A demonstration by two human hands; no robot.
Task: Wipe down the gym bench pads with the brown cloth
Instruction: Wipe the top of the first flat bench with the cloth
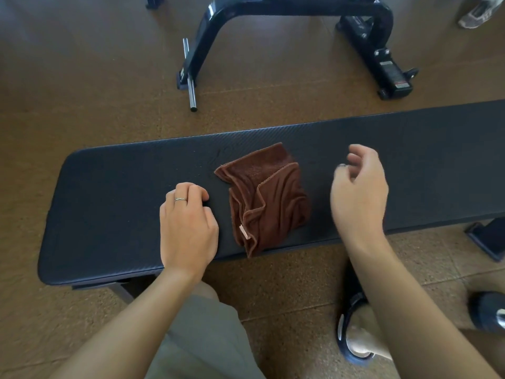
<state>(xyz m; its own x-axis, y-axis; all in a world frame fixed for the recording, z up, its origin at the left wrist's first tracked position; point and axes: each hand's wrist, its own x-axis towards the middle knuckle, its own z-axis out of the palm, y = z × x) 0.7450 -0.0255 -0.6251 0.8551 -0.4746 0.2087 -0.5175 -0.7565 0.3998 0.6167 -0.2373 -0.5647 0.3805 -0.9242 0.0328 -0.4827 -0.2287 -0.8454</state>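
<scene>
A crumpled brown cloth point(266, 198) lies on the dark bench pad point(120, 192), its lower corner hanging over the near edge. My left hand point(187, 225) rests on the pad just left of the cloth, fingers curled under, holding nothing. My right hand point(359, 187) hovers above the pad to the right of the cloth, fingers loosely curled and apart from it. Neither hand touches the cloth.
A black machine frame point(295, 12) with a chrome peg point(191, 91) stands on the cork-brown floor behind the bench. The bench's foot point(486, 239) shows at right. My sandalled feet point(355, 332) are below, and another person's shoe point(478, 15) is at top right.
</scene>
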